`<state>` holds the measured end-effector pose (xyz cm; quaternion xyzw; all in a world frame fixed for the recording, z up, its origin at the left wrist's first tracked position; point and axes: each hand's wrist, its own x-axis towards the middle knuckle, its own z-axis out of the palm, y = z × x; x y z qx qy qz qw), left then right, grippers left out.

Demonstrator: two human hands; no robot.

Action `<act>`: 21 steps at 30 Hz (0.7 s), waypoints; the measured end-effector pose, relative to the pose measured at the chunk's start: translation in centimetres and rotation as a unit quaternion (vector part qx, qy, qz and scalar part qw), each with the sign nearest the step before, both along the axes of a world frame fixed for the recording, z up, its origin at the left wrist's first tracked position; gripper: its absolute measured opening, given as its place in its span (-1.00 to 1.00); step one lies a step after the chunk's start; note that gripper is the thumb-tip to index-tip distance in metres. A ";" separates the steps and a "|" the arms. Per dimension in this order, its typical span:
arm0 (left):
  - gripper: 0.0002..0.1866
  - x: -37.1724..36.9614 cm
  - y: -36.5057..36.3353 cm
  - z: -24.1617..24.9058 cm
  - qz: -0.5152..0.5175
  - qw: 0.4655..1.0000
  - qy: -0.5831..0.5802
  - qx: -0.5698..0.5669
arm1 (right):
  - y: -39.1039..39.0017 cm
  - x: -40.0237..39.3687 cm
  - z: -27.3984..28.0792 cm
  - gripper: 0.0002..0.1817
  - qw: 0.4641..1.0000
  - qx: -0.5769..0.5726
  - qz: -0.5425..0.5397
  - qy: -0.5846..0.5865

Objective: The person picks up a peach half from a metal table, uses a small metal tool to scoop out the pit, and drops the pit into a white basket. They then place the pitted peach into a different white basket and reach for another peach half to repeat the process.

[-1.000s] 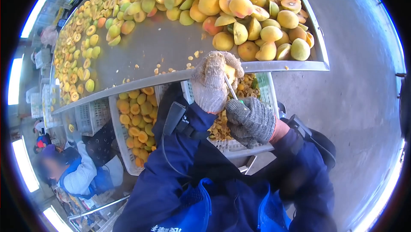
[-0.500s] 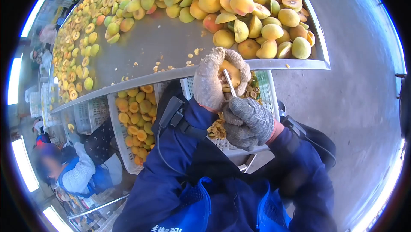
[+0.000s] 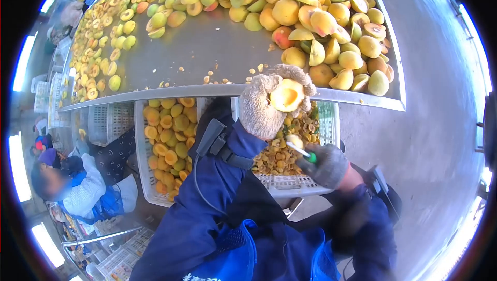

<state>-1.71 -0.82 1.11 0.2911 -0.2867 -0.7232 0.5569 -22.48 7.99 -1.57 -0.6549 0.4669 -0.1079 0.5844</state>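
My left hand (image 3: pixel 264 104), in a light knit glove, grips a halved yellow fruit (image 3: pixel 286 95) with its hollowed cut face up, at the front edge of the metal table (image 3: pixel 207 48). My right hand (image 3: pixel 326 164), in a grey glove, holds a small green-handled pitting tool (image 3: pixel 300 150) lower down, over the white crate of pits and scraps (image 3: pixel 305 185). The tool's tip carries a small pale piece. The two hands are apart.
A pile of halved and whole yellow fruit (image 3: pixel 331 32) covers the table's right end; more halves (image 3: pixel 108 37) spread along its left. A white crate of pitted halves (image 3: pixel 168 141) sits below the table edge. Another person in blue and white (image 3: pixel 77 188) works at lower left. Grey floor lies to the right.
My right hand has pulled the tool out of the fruit and dropped down over the scrap crate. My left hand has turned the fruit so its hollowed face shows.
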 end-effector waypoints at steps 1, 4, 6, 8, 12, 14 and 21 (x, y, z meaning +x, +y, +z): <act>-0.44 0.6 0.4 1.2 0.016 0.998 -0.063 -0.023 | -0.3 0.8 0.2 -0.74 0.981 -0.083 0.106 0.141; -0.47 4.6 1.0 3.1 0.062 0.988 -0.071 -0.120 | 0.3 1.5 1.6 -0.66 0.961 -0.171 0.060 0.207; -0.53 9.5 2.8 3.6 0.102 0.960 -0.163 -0.205 | 0.4 1.8 3.7 -0.65 0.962 -0.203 0.040 0.175; -0.80 14.5 4.6 5.1 0.063 0.812 -0.556 -0.165 | -0.1 1.7 3.8 -0.65 0.962 -0.206 0.048 0.174; -0.75 18.3 3.9 4.8 0.164 0.539 -0.808 -0.173 | -0.4 1.6 4.3 -0.67 0.967 -0.205 0.025 0.149; -0.72 14.2 -0.9 6.7 0.163 0.618 -0.746 -0.184 | -0.9 1.9 5.0 -0.66 0.972 -0.197 0.015 0.123; -0.17 6.4 -16.1 -1.5 0.005 0.437 -0.880 -0.186 | -2.7 1.9 6.0 -0.61 0.976 -0.182 -0.001 0.121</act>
